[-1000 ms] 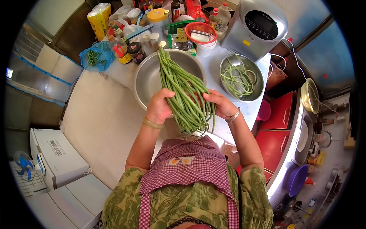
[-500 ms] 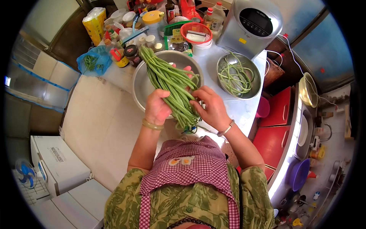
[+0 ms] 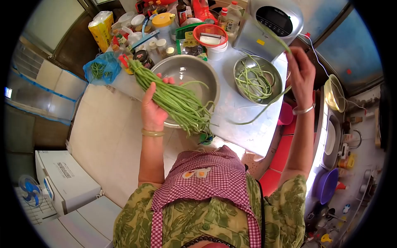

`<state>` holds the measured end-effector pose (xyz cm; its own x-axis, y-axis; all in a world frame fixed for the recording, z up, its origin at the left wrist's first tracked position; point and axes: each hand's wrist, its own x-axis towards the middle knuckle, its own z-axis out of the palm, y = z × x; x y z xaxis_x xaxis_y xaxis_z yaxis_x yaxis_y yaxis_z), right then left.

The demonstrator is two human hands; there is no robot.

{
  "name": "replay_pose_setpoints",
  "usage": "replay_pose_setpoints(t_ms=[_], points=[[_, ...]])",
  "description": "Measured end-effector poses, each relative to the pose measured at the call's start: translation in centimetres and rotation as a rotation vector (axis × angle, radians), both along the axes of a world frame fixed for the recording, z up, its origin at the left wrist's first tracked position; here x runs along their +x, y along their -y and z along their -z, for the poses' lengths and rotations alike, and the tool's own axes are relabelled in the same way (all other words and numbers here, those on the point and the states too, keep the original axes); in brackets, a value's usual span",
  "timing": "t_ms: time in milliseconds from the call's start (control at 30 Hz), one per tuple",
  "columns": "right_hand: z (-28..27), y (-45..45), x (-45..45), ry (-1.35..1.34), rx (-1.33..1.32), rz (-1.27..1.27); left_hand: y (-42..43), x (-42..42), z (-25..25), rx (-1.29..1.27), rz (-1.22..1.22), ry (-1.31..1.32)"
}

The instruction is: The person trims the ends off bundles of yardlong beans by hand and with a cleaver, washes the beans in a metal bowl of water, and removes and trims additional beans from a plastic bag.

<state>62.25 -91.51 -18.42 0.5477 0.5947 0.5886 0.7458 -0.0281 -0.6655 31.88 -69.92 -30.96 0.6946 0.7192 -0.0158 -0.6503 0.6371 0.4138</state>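
A thick bundle of long green beans [image 3: 175, 99] rests across my left hand [image 3: 154, 108], whose fingers and thumb wrap around it. Beneath and behind the bundle is a large metal basin [image 3: 211, 78]. My right hand [image 3: 302, 74] is raised at the right, pinching a single long bean [image 3: 264, 108] that trails down in a curve and also sticks up past the fingers. Just left of that hand, a smaller metal bowl [image 3: 280, 73] contains several loose, curled long beans [image 3: 253, 80].
Jars, bottles and a red strainer [image 3: 210, 31] crowd the table's back. A silver appliance [image 3: 264, 25] stands behind the smaller bowl. A blue plastic bag [image 3: 93, 74] with greens lies at the left. Red cabinets [image 3: 285, 151] and a sink [image 3: 331, 140] are at the right.
My right hand has moved from the bundle up and to the right, drawing one long bean out. My left hand and the bundle have shifted a little left.
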Motion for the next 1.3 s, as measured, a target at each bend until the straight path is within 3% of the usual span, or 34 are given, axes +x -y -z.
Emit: replay_pose_setpoints(t_ms=[100, 233, 367, 467, 500, 533, 600, 633, 700, 733, 833, 867, 967, 1100, 1200, 1300], points=[[-1.0, -1.4, 2.0, 0.152, -0.064, 0.022, -0.4, -0.7, 0.0, -0.018, 0.061, 0.128], [2.3, -4.4, 5.7, 0.365, -0.047, -0.011, -0.3, -1.7, -1.4, -0.014, 0.167, 0.211], [10.6, -6.4, 12.0, 0.439, -0.291, 0.031, 0.6, -2.5, -3.6, -0.061, 0.261, 0.360], [16.2, -5.9, 11.2, 0.566, -0.819, 0.102, 1.5, -2.7, -5.4, -0.066, 0.282, 0.483], [15.7, -6.0, 8.6, 0.475, -0.755, 0.069, 1.3, -2.7, -5.7, -0.034, 0.314, 0.539], [16.0, -6.4, 6.4, 0.433, -0.624, -0.041, 1.0, -2.7, -5.8, -0.003, 0.345, 0.595], [13.3, -7.5, -1.0, -0.315, -0.553, -0.456, 1.2, -2.3, -6.4, 0.019, 0.375, 0.654], [12.2, -8.2, -4.1, -0.495, -0.476, -0.801, 1.2, -1.8, -6.2, 0.040, 0.441, 0.709], [10.7, -8.9, -10.1, -0.468, -0.407, -1.105, 0.7, -0.1, -5.9, 0.092, 0.590, 0.824], [11.0, -9.0, -12.9, -0.601, -0.378, -1.227, 0.7, 0.7, -6.0, 0.134, 0.636, 0.835], [11.1, -8.0, -15.9, -0.938, -0.422, -1.421, 0.6, 1.2, -6.3, 0.168, 0.644, 0.713], [11.2, -7.8, -16.3, -1.042, -0.463, -1.455, 0.8, 1.0, -6.6, 0.214, 0.565, 0.516], [9.6, -5.6, -14.9, -1.015, -0.300, -1.190, 1.8, -0.2, -6.7, 0.323, 0.352, 0.021], [9.4, -4.8, -14.9, -0.161, -0.408, -0.758, 2.7, -0.8, -2.5, 0.193, 0.150, -0.372], [10.7, -4.2, -15.5, -0.028, -0.420, -0.585, 2.7, 0.1, -0.6, 0.224, 0.083, -0.435], [10.7, -3.3, -13.9, -0.301, -0.552, -0.720, 2.9, 0.2, -1.0, 0.192, 0.122, -0.383]])
